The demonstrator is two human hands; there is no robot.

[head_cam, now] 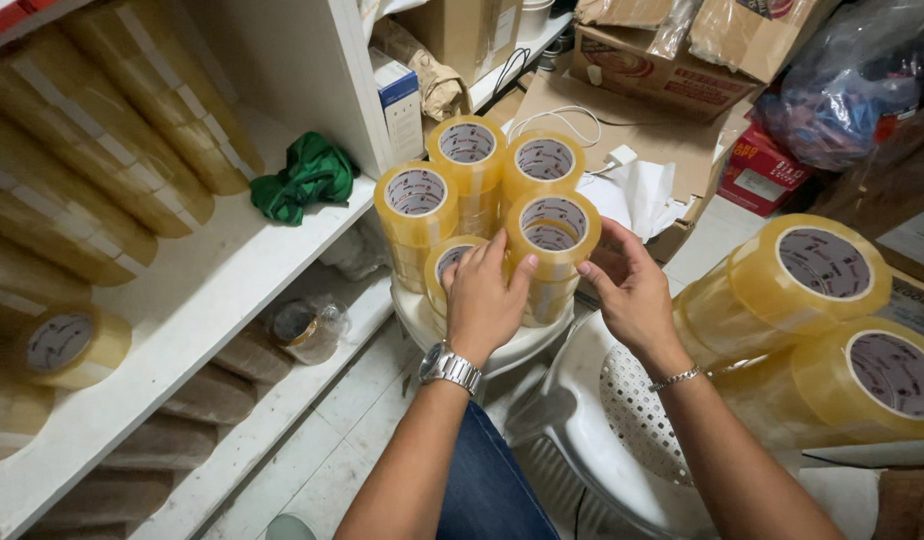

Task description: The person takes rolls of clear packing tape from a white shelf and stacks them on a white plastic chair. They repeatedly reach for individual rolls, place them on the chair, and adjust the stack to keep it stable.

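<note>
The tape rolls [553, 232] were amber-yellow and glossy, their cores [551, 222] white with faint grey print. The shelf [197, 300] was plain white, and the stool [502, 352] under the rolls white too. The cloth [307, 176] was deep green. The watch [450, 367] on the left hand [485, 300] was silver, as was the bracelet [676, 378] below the right hand [632, 290]. The jeans [487, 485] were dark blue. The chair [602, 420] was white, dotted with small holes. The boxes [632, 55] were brown, one small box [757, 172] red.
</note>
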